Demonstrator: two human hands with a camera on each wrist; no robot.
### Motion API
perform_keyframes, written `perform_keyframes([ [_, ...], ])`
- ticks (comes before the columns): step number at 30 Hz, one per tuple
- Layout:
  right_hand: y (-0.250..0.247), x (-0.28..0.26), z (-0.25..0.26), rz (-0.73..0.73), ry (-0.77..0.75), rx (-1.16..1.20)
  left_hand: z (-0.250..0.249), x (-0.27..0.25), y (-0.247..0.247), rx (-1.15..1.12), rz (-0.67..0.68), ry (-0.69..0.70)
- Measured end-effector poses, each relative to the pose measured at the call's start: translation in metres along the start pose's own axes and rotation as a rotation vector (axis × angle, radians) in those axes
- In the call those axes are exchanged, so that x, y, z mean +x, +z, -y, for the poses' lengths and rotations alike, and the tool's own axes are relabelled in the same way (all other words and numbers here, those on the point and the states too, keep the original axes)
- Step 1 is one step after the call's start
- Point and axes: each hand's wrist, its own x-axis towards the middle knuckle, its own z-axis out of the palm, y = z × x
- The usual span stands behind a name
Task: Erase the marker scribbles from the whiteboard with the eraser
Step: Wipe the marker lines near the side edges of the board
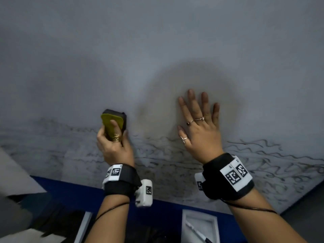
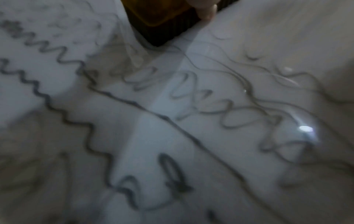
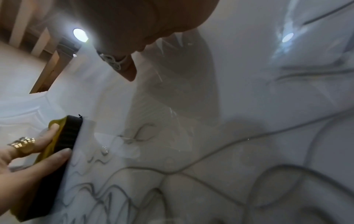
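A: Why are the fingers [image 1: 117, 128] of the left hand [image 1: 112, 144] wrapped that way?

B: They clasp the eraser [image 1: 114, 123] by its yellow back, thumb on one edge, so its dark felt lies against the whiteboard [image 1: 157, 50], at the upper rim of the scribbles [image 1: 263, 163]. I judge that suits a downward stroke.

A: And the right hand [image 1: 198, 127]?

B: Fingers spread and straight, holding nothing, palm towards the board, probably bracing.

A: What do the wrist cameras add?

B: The right wrist view shows the felt meeting the board edge-on; the left shows the lines below at close range, blurred. Only the head view shows the marker [image 1: 198, 232] in its tray [image 1: 185, 223].
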Motion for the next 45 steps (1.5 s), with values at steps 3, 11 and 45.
perform_keyframes([
  [3,0.0,0.002,0.01,-0.002,0.045,0.021,-0.011,-0.006,0.007,0.017,0.007,0.076],
  [11,0.012,0.036,0.095,-0.049,-0.102,0.123,0.042,0.031,-0.025,0.057,0.159,0.13],
  [45,0.111,0.108,0.292,-0.048,-0.137,0.176,0.225,0.185,-0.072,0.268,0.031,0.783],
])
